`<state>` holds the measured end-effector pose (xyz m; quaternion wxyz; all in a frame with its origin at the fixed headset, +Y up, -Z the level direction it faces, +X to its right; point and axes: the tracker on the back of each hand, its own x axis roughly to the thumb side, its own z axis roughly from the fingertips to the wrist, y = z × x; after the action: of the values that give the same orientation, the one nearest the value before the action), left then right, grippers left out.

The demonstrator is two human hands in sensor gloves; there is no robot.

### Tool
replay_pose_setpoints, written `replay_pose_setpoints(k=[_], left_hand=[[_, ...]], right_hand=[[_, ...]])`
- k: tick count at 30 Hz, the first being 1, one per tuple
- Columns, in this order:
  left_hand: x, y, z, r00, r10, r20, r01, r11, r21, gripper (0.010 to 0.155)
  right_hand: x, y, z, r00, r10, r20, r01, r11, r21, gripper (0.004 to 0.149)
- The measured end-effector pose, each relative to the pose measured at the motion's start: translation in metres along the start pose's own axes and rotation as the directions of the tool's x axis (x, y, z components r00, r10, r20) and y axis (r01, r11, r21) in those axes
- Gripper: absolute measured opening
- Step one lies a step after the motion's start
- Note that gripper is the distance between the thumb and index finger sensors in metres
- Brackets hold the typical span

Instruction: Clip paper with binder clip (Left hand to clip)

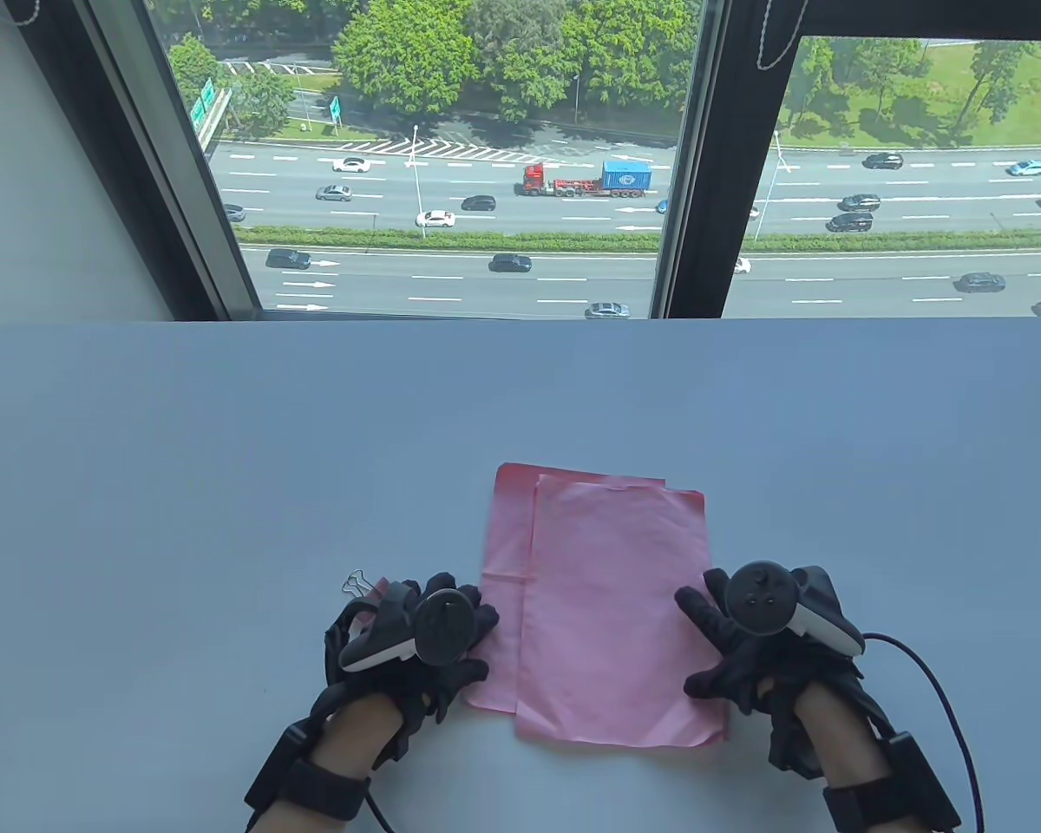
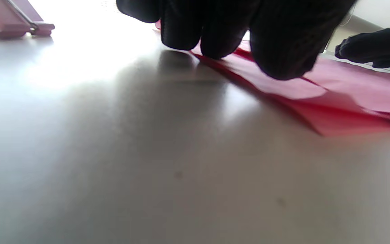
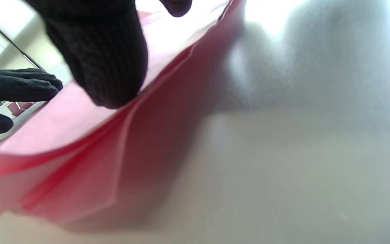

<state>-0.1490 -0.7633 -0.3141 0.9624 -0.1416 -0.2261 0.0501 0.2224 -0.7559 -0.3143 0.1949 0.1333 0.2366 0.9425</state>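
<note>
Two pink paper sheets [image 1: 612, 607] lie stacked and offset on the grey table [image 1: 225, 486]. My left hand [image 1: 473, 629] rests its fingertips [image 2: 215, 40] on the left edge of the lower sheet [image 2: 317, 115] and holds nothing. A pink binder clip [image 1: 366, 587] with wire handles lies on the table just left of that hand, apart from it; it also shows in the left wrist view [image 2: 12, 25]. My right hand [image 1: 711, 646] holds the right edge of the sheets, thumb [image 3: 107, 67] on top. That edge [image 3: 90, 162] is raised off the table.
The table's far edge [image 1: 520, 323] meets a large window. A purple cable [image 1: 946, 685] trails from my right wrist on the right. Bare table surface lies beyond and to both sides of the sheets.
</note>
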Motion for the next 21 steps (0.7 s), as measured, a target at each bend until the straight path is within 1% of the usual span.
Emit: replay_pose_setpoints(k=[3, 6, 7, 9, 15, 21], left_hand=[[-0.004, -0.002, -0.001, 1.000, 0.010, -0.025, -0.011, 1.000, -0.026, 0.078], [-0.004, -0.005, -0.002, 0.999, 0.019, -0.031, -0.021, 0.998, -0.061, 0.078], [-0.003, -0.006, -0.001, 0.999, 0.033, -0.031, -0.034, 0.998, -0.049, 0.078], [-0.001, -0.006, -0.002, 1.000, 0.019, -0.021, -0.020, 0.998, -0.054, 0.078], [0.008, -0.006, -0.002, 1.000, -0.011, 0.026, 0.012, 1.000, -0.026, 0.077], [0.013, -0.008, -0.003, 0.999, -0.002, 0.049, 0.003, 0.999, -0.032, 0.078]], right_hand=[[-0.001, 0.001, 0.002, 1.000, 0.025, -0.016, -0.024, 0.999, 0.048, 0.098], [-0.003, 0.008, -0.002, 0.997, 0.052, -0.058, -0.046, 0.994, 0.101, 0.098], [-0.004, 0.009, -0.003, 0.996, 0.056, -0.062, -0.050, 0.993, 0.103, 0.098], [-0.004, 0.008, -0.004, 0.998, 0.041, -0.052, -0.037, 0.996, 0.075, 0.098], [-0.004, 0.009, -0.006, 0.999, 0.035, -0.039, -0.032, 0.998, 0.058, 0.098], [-0.001, 0.011, -0.008, 0.999, 0.026, -0.021, -0.025, 0.999, 0.044, 0.096]])
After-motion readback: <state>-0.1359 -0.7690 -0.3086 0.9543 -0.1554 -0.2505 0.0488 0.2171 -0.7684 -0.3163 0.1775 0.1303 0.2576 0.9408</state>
